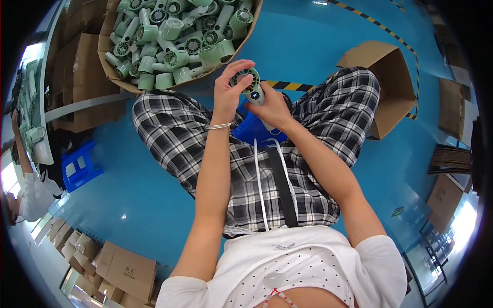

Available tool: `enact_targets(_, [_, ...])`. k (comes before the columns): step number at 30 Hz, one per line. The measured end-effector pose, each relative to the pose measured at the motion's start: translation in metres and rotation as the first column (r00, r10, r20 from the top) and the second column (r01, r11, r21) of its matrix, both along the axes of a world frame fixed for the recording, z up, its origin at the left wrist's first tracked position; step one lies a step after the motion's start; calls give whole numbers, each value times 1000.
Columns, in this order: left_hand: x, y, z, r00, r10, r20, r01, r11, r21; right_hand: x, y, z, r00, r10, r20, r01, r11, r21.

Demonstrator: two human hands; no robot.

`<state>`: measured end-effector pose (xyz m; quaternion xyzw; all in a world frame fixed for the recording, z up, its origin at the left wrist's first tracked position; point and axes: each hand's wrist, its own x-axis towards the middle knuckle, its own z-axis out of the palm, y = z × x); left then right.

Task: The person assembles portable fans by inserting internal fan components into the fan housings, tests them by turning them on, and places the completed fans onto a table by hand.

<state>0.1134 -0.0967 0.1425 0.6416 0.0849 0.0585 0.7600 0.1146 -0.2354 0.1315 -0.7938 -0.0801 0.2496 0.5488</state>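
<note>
Between my knees I hold a pale green handheld fan [251, 88] with a round slotted head and a small lit display on its neck. My left hand [229, 88] is closed round the head, with the thumb across its front and the fingers over the far rim. My right hand [272, 109] grips the handle just below the display, and its palm hides most of that handle. Straight ahead and to the left, a large cardboard box [115, 82] is heaped with several similar green fans [174, 46].
Another open cardboard box [393, 84] lies beyond my right knee. A blue plastic piece [249, 128] shows between my thighs. At the left are a blue stool [79, 165], a table edge with more fans [33, 120] and another person [38, 195]. Stacked cartons [126, 269] stand lower left.
</note>
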Motion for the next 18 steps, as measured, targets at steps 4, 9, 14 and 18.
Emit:
enact_targets(4, [0,0,-2,1000,-30,-3,30,999,-46,1,0,0,1000,4,-6,-4,1000,-6])
enact_targets(9, [0,1,-4,999,-46,17,47,997,-68,1,0,0,999,2,-33,-1,1000,12])
enact_targets(14, [2,0,-4,1000,1,0,-1,963,-268,2,1,1,1000,5,-21,-5,1000,-16])
enact_targets(18, [2,0,-2,1000,-12,-5,10,955,-295,2,0,-1,1000,1,-32,-1,1000,-4])
